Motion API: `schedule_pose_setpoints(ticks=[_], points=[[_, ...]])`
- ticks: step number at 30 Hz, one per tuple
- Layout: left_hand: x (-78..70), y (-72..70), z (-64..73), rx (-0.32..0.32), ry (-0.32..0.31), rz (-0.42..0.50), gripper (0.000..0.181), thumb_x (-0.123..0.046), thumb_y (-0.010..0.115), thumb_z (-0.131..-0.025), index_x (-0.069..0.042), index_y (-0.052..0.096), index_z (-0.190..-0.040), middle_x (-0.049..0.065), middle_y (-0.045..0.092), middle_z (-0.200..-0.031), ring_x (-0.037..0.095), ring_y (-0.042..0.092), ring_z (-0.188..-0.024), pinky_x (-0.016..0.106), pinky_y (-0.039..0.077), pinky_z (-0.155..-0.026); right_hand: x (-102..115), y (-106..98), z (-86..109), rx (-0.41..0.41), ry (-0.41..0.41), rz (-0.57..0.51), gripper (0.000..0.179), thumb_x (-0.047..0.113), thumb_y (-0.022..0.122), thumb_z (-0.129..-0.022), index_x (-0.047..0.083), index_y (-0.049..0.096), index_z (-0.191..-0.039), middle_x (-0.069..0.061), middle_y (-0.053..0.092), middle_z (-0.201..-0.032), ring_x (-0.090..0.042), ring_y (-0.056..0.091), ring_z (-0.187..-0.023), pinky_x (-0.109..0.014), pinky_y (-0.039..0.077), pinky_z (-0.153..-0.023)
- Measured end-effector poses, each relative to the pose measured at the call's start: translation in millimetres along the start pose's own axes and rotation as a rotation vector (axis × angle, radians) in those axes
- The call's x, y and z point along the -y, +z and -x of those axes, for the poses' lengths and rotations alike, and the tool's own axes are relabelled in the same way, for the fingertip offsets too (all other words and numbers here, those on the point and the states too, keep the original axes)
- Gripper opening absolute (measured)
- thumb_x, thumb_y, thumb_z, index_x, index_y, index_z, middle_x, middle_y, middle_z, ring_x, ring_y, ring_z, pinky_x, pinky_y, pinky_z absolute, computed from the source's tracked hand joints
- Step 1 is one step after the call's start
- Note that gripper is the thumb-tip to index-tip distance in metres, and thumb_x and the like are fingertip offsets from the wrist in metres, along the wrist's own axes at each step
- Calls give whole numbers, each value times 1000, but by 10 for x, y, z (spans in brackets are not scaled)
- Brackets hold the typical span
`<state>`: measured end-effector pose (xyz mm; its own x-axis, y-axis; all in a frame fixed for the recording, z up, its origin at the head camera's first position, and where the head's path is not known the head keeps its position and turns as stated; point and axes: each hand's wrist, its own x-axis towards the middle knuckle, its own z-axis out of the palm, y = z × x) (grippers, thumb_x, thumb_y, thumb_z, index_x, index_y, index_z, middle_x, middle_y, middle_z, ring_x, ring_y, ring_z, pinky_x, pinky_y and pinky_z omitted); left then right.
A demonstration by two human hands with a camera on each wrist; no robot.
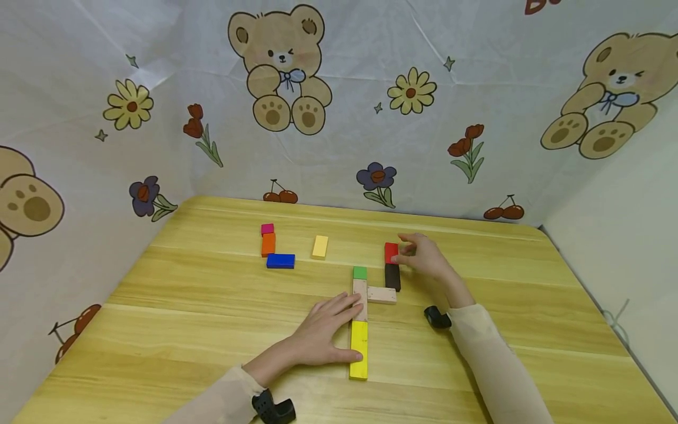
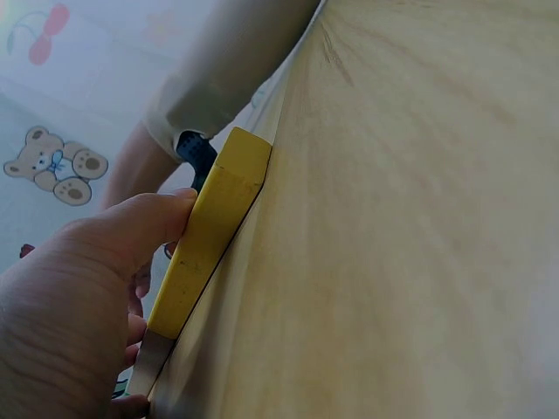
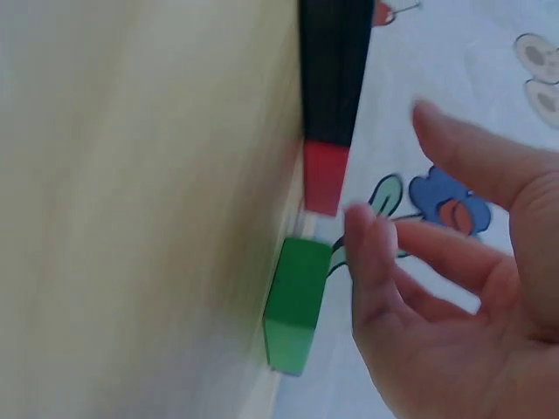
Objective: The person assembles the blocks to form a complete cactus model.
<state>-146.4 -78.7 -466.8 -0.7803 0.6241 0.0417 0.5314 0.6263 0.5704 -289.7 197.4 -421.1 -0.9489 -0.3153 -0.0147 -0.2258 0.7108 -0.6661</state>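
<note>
A smooth, oblong yellow block (image 1: 359,341) lay flat on the table (image 1: 201,330) beneath the thumb of a person's left hand (image 1: 320,333), its fingers spread wide over a pale block (image 1: 361,288) of bare, dark-flecked wood set end to end with the yellow. A small green block (image 1: 360,272) capped the far end of that straight row. A second pale block (image 1: 381,295) jutted rightward from its side, just beside the near end of a black block (image 1: 392,278), which met a red block (image 1: 391,252).

At the red's right edge, the right hand (image 1: 426,259) held nothing, thumb and fingers apart; whether it touched the red could not be told. The right wrist view showed a sharp-edged green brick (image 3: 295,301) near those fingers.

Farther left lay a cream block (image 1: 320,247) and a stepped group: magenta piece (image 1: 267,228), orange block (image 1: 268,244), blue block (image 1: 281,261). Streaky grain ran across the light wood tabletop. Black wrist cameras (image 1: 273,407) sat at pale fabric sleeves (image 1: 489,347); behind, a creased white cloth (image 1: 344,47) bore printed bears (image 1: 279,70), flowers (image 1: 411,93) and cherries (image 1: 288,196).
</note>
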Motion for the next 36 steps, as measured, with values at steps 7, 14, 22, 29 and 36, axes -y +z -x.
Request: schedule_pose_setpoints(ticks=[7,14,22,29,36], points=[[-11,-2,0,-2,-2,-2,90,-62,66,-82,-19,33,-154,-6,19,-164,25,15,-152,53,20,-118,34,62,197,-174,-149,24,63,23,73,-89,-3,49,-141,-23,50,-141,-40,51,-125,-54,48,-98],[-13,-10,0,3,-6,-9,90,-62,66,-82,-19,33,-154,-6,19,-164,25,15,-152,53,20,-118,46,188,465,-90,-208,69,70,33,70,-90,4,43,-147,-17,38,-154,-41,32,-143,-60,34,-110],[-19,-11,0,5,-1,-11,89,-62,65,-83,-19,33,-154,-6,20,-164,26,16,-152,53,20,-117,-27,362,636,-28,-254,92,71,34,65,-94,5,35,-152,-17,29,-159,-41,26,-146,-63,28,-112],[-21,-13,-1,6,-4,-5,89,-62,66,-83,-19,34,-154,-6,20,-163,26,16,-152,54,21,-117,-77,445,636,-44,-294,131,72,29,66,-93,2,33,-151,-20,27,-159,-43,23,-146,-63,26,-113],[-31,-18,-5,0,-17,18,88,-61,66,-82,-18,35,-153,-6,20,-164,26,16,-152,54,20,-118,-59,454,661,18,-280,176,71,31,62,-96,3,29,-153,-18,23,-161,-44,20,-147,-66,22,-113]])
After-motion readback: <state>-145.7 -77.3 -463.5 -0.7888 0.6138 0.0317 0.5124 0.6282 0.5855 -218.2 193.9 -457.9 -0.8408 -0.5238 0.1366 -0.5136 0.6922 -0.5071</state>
